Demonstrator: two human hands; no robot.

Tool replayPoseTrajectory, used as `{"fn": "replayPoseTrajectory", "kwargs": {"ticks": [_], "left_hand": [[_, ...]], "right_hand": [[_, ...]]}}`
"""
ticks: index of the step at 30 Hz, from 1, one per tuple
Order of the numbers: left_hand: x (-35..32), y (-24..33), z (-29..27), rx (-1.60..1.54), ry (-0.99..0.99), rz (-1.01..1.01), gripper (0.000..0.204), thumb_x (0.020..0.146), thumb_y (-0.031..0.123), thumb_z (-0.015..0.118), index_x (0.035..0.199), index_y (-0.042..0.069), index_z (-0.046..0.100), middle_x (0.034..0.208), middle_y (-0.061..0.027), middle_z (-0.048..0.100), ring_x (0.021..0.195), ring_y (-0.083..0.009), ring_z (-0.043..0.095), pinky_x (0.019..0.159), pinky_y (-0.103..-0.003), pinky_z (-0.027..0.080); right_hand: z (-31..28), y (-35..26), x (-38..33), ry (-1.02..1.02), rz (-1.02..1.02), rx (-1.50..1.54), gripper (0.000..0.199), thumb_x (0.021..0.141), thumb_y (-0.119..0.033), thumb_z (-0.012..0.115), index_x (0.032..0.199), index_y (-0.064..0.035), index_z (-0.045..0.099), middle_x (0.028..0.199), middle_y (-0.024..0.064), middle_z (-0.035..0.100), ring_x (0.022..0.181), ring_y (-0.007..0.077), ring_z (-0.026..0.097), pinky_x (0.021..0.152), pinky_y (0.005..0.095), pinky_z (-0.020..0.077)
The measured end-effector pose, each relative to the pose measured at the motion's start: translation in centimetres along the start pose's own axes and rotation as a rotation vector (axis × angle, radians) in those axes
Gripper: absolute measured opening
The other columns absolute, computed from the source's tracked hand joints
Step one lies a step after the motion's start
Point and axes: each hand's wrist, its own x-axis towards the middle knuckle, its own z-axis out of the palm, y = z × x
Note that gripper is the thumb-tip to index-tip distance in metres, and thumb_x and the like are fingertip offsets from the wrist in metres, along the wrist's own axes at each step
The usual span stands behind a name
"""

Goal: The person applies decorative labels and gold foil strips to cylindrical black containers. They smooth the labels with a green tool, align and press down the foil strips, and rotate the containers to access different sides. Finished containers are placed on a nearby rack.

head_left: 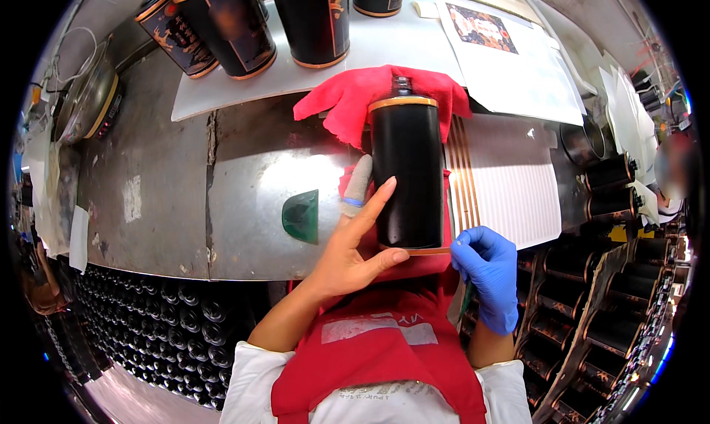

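Steadying side, head view: the left hand [345, 252] is spreading its fingers and thumb wide against the left flank of a black cylindrical bottle [405, 180], its thumb reaching toward the lower end; it is wearing a grey finger sleeve [360, 178] with a blue band.
Pinching side: the right hand [488, 267], in a blue glove, is curling narrow, its fingertips closing on the end of a copper-coloured strip [423, 251] at the bottle's base.
Bottle: it is lying between the hands near the table's front edge, its neck pointing away from the person, a coppery ring [404, 101] circling its shoulder.
Cloth: a red cloth [339, 102] is spreading beneath the neck end.
Green pieces: a half-round green scraper [302, 217] is lying on the metal tabletop [148, 202], left of the left hand; a slim green piece [467, 294] is showing beside the right palm, and whether it is being held is hard to tell.
Ribbed sheet: a white ribbed sheet [514, 194] is lying right of the bottle, several narrow coppery bands [463, 180] running along its left side.
Far board: decorated black bottles [225, 32] are standing on a white board [251, 91].
Clothing: the person is wearing a red apron [392, 365].
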Motion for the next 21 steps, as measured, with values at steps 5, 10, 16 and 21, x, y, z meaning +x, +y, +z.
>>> {"fn": "replayPoseTrajectory", "kwargs": {"ticks": [5, 10, 16, 21], "left_hand": [[0.1, 0.2, 0.7, 0.049, -0.002, -0.032, 0.08, 0.08, 0.003, 0.065, 0.144, -0.003, 0.017, 0.149, -0.0151, 0.019, 0.136, -0.0216, 0.022, 0.11, -0.032, 0.015], [0.0, 0.4, 1.5, -0.101, 0.0, -0.055, 0.078, 0.082, 0.01, 0.063, 0.144, -0.001, 0.016, 0.149, -0.0181, 0.019, 0.138, -0.0257, 0.018, 0.11, -0.035, 0.014], [0.2, 0.6, 2.2, 0.0, 0.043, -0.067, 0.079, 0.086, 0.019, 0.059, 0.145, -0.002, 0.011, 0.149, -0.0193, 0.018, 0.139, -0.0279, 0.016, 0.111, -0.036, 0.012], [0.3, 0.4, 2.0, -0.133, 0.035, 0.005, 0.075, 0.091, 0.028, 0.05, 0.144, -0.003, 0.008, 0.149, -0.0203, 0.015, 0.139, -0.029, 0.016, 0.111, -0.035, 0.011]], "right_hand": [[-0.4, 0.6, 0.5, -0.024, 0.014, 0.013, 0.008, 0.082, -0.008, 0.067, 0.083, -0.0012, 0.063, 0.069, -0.0005, 0.059, 0.061, 0.0034, 0.051, 0.055, 0.0174, 0.0409], [-0.7, 1.1, 1.0, -0.042, 0.012, 0.041, 0.01, 0.082, -0.009, 0.068, 0.084, -0.0012, 0.063, 0.071, -0.0009, 0.059, 0.063, 0.0038, 0.052, 0.057, 0.0177, 0.0423], [-0.6, 0.8, 0.5, -0.088, -0.035, 0.094, 0.008, 0.082, -0.008, 0.068, 0.084, -0.0014, 0.063, 0.072, -0.0009, 0.06, 0.063, 0.0037, 0.052, 0.057, 0.0174, 0.043], [-0.8, 0.6, 0.5, -0.109, -0.051, 0.092, 0.008, 0.082, -0.007, 0.068, 0.085, -0.0016, 0.063, 0.073, -0.0009, 0.06, 0.064, 0.0036, 0.052, 0.058, 0.0174, 0.0432]]}}
